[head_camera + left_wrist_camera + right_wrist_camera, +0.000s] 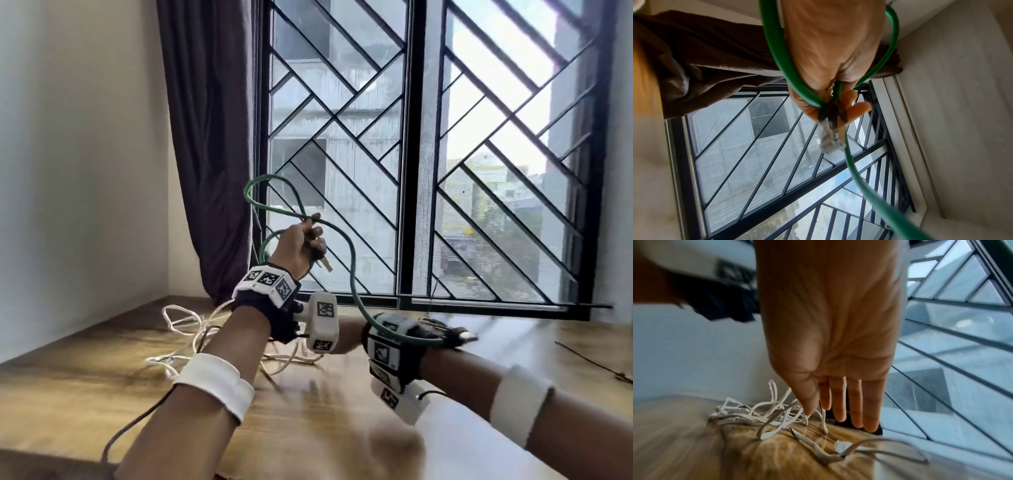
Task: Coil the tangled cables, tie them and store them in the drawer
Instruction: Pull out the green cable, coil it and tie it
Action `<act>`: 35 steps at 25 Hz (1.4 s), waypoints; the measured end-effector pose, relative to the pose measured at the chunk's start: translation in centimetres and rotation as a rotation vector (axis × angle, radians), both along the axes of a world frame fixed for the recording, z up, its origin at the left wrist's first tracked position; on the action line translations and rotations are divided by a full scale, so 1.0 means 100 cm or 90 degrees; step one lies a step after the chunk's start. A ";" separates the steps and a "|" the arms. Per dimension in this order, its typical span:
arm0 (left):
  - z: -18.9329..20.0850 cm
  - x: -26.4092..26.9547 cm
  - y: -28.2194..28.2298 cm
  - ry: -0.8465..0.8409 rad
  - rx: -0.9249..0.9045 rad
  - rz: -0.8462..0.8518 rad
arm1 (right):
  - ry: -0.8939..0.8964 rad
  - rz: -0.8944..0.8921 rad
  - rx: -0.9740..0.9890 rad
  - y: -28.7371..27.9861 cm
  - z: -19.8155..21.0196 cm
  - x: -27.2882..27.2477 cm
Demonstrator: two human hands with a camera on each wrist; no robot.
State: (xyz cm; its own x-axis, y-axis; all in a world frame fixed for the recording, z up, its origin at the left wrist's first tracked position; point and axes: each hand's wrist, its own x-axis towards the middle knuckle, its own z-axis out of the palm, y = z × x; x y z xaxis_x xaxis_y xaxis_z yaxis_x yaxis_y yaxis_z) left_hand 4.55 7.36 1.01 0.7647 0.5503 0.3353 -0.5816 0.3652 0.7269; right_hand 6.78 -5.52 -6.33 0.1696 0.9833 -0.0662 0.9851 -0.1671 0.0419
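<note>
My left hand (308, 236) is raised in front of the window and grips loops of a green cable (352, 260). The cable's clear plug (327, 265) sticks out below the fingers. In the left wrist view the fingers (851, 105) pinch the green cable (781, 48) just above the plug (828, 139). One strand hangs down and drapes over my right wrist. My right hand (351, 337) is mostly hidden behind the left wrist device. Its straight fingers (838, 410) hold nothing above a tangle of white cables (756, 415) on the wooden table (684, 443).
The white tangle (191, 329) lies at the table's back left, near a dark curtain (212, 154) and a white wall (68, 171). A barred window (428, 154) runs along the far edge. A thin dark strand (589, 359) lies at the right.
</note>
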 end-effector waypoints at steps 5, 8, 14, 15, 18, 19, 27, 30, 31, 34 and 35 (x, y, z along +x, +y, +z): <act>-0.013 0.039 -0.011 0.091 -0.025 0.051 | 0.126 -0.025 -0.073 -0.049 0.013 0.024; -0.014 0.059 -0.014 0.164 -0.004 0.107 | 0.190 0.005 -0.077 -0.086 0.040 0.044; -0.031 0.093 -0.034 0.295 0.245 0.156 | 0.281 -0.057 0.544 -0.074 0.078 0.093; -0.031 0.098 -0.038 0.284 0.290 0.170 | 0.201 -0.109 0.596 -0.063 0.077 0.104; -0.025 0.106 -0.047 0.230 0.354 0.168 | 0.287 -0.171 0.813 -0.036 0.076 0.129; -0.023 0.106 -0.048 0.222 0.372 0.168 | 0.381 -0.152 0.910 -0.030 0.079 0.136; -0.035 0.114 -0.008 0.031 0.214 0.036 | 0.709 -0.001 0.796 -0.022 0.089 0.160; -0.033 0.103 -0.005 0.102 0.208 -0.177 | 0.482 -0.002 0.729 -0.003 0.071 0.160; -0.033 0.099 -0.007 0.143 0.247 -0.257 | 0.422 0.003 0.719 0.003 0.064 0.164; -0.031 0.086 -0.023 0.230 0.359 -0.513 | 0.423 0.052 0.625 0.003 0.049 0.172; -0.030 0.084 -0.031 0.245 0.399 -0.564 | 0.462 0.086 0.571 -0.001 0.045 0.173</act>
